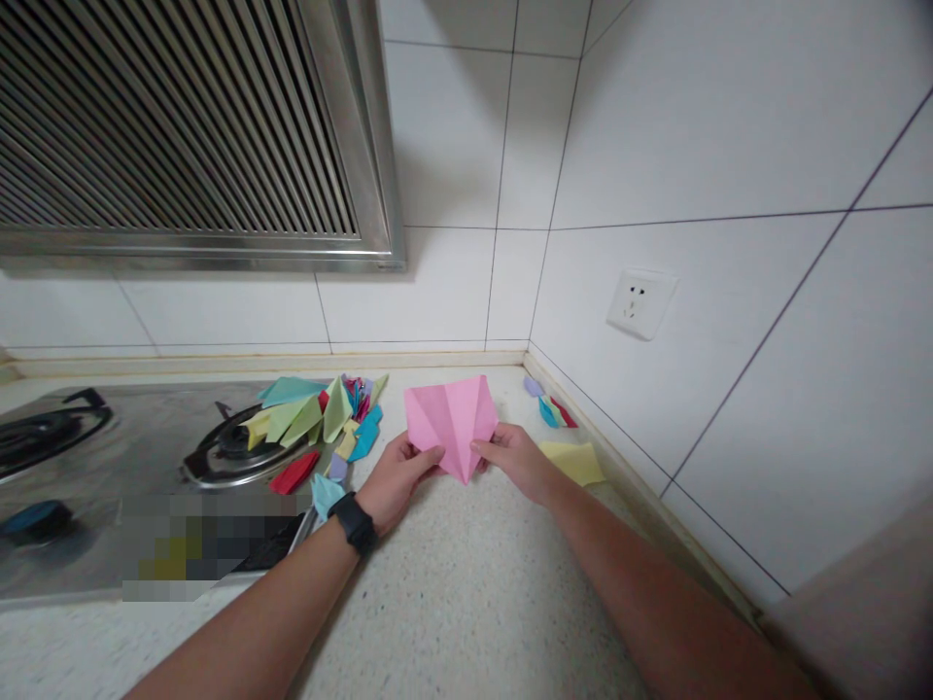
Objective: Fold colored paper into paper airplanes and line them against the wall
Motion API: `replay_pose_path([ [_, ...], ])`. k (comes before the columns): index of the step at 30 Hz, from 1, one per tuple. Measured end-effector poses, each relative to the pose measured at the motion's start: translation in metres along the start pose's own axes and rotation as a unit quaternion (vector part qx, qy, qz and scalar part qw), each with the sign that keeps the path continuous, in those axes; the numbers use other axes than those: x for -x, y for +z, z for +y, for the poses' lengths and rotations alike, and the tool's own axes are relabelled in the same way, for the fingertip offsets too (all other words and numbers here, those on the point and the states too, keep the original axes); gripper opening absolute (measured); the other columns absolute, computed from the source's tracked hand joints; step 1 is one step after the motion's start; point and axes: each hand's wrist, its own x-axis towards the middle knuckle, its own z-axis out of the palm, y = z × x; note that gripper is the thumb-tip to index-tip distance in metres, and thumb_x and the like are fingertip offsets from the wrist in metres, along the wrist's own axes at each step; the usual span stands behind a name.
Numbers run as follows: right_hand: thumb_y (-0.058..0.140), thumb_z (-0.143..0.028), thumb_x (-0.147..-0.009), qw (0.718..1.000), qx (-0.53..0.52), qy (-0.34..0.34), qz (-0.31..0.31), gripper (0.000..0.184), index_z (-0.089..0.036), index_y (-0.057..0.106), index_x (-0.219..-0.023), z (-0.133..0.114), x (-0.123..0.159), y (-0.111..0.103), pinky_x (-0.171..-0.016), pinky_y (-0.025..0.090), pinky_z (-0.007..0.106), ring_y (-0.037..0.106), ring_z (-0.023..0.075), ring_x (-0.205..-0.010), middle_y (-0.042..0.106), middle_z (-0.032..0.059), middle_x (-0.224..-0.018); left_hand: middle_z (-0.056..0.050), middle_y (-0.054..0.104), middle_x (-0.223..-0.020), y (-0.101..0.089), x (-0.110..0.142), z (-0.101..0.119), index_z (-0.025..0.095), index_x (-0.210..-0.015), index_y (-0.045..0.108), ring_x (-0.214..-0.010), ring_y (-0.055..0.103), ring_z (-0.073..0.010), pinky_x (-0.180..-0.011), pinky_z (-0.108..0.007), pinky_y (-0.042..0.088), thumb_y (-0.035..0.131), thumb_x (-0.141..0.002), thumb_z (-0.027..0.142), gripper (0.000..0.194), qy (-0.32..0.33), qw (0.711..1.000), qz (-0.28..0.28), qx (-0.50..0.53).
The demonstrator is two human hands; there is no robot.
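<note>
A creased sheet of pink paper (453,413) is held up a little over the speckled countertop (466,593), its folds running down to a point at the bottom. My left hand (404,469), with a black watch (354,525) on the wrist, pinches its lower left edge, thumb in front. On the lower right edge my right hand (510,455) does the same, thumb near the point. The fingers behind the paper are partly hidden. Just beyond my right wrist lies a flat piece of yellow paper (575,462).
Left of my hands, several folded papers (306,413) in mixed colours cover a gas burner (237,467) and the hob's edge. A few small folded papers (550,410) lie by the right wall. A range hood (219,136) hangs above; a socket (639,303) is on the wall.
</note>
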Motion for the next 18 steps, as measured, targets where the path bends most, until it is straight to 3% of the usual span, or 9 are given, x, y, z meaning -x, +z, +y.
replay_pose_path([
  [7,0.069,-0.041,-0.074,0.999,-0.035,0.005,-0.023,0.03,-0.013,0.066,-0.085,0.0002,0.0003,0.0042,-0.059,0.046,0.026,0.058,0.0128,-0.061,0.067,0.0041,-0.074,-0.012,0.067,-0.106,0.0017,0.0013,0.0015,0.013,-0.106,0.062,-0.091,0.065,-0.0187,-0.09,-0.036,0.049,0.067,-0.08,0.03,0.032,-0.022,0.999,-0.038,0.006],
  [13,0.07,-0.041,-0.073,0.999,-0.036,0.001,-0.017,0.031,-0.013,0.067,-0.086,-0.0012,0.001,0.0069,-0.059,0.048,0.028,0.06,0.0139,-0.062,0.068,0.0045,-0.075,-0.008,0.068,-0.09,0.0038,0.0021,-0.003,0.015,-0.102,0.064,-0.082,0.065,-0.0171,-0.08,-0.034,0.052,0.073,-0.075,0.035,0.036,-0.065,0.995,-0.055,-0.051],
  [18,0.072,-0.038,-0.072,0.999,-0.039,-0.005,-0.017,0.028,-0.014,0.067,-0.085,-0.0043,0.002,0.0077,-0.063,0.049,0.028,0.061,0.0147,-0.066,0.069,0.0033,-0.076,-0.011,0.069,-0.095,0.0019,0.0024,-0.0062,0.014,-0.102,0.065,-0.08,0.066,-0.0166,-0.077,-0.031,0.052,0.072,-0.075,0.038,0.037,-0.075,0.993,-0.068,-0.059],
])
